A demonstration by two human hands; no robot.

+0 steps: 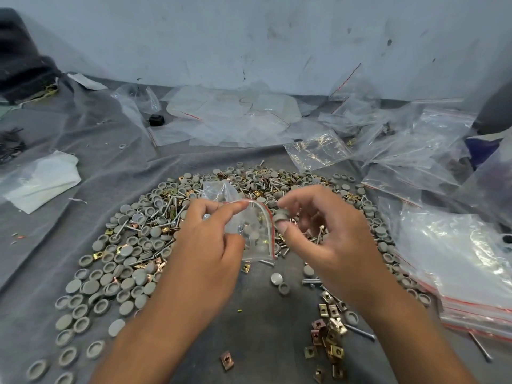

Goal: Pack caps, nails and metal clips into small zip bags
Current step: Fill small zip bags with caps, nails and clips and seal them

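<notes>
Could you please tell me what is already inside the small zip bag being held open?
Through the clear zip bag, pinched by the left hand, a few grey caps show. Glare and the hand cover the rest, so nails or clips inside cannot be confirmed.

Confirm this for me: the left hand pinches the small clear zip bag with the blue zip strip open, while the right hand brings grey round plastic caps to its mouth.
One detail is wrong: the head view shows the small clear zip bag's zip strip is red, not blue. The rest stands: the left hand pinches the bag open, and the right hand brings grey round plastic caps to its mouth.
</notes>
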